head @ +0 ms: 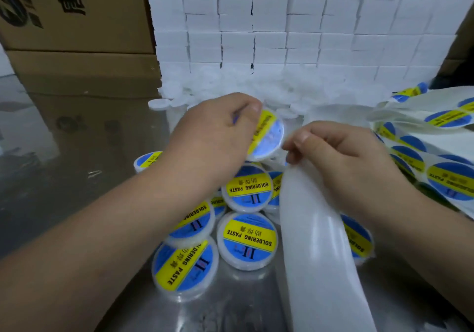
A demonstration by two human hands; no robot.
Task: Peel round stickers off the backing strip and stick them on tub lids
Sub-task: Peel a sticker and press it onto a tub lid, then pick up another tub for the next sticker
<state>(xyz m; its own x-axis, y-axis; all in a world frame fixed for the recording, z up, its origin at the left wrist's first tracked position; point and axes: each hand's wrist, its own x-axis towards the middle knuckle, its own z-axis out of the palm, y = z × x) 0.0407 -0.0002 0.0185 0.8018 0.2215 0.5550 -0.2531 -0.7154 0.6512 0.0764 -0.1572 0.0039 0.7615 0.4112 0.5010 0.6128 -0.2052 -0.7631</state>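
Looking down from the head camera, my left hand (213,136) is curled round a tub (269,149) with the thumb on its upper rim. It holds the tub tilted above the pile, lid turned toward my right hand (346,157). A round sticker (264,126), a yellow band across blue, lies on that lid. Glare washes out its lower half, so I can't tell whether every edge is pressed flat. My right hand pinches the backing strip (315,254) between thumb and fingertips, just beside the tub's rim. From the pinch, the bare strip arcs down toward me.

I judge the tub to be light, stiff, smooth plastic. It is best held by the side wall, as now, so the lid stays free. The sticker should be thin, floppy and tacky, so I would lift it by one edge only and smooth it from the centre outward. The strip looks waxy, limp and slick, and it curls on itself, so it needs a firm pinch close to the work.

To my right, the unpeeled stickers (450,181) sit in a row on loosely folded strip. The finished tubs (247,240) are low glossy discs that lie overlapping on the shiny metal table (64,165) beneath my hands. The plain tubs (230,93) are heaped behind them, at the foot of a wall of small white boxes (282,23). Printed cardboard cartons (77,23) stand on the left.
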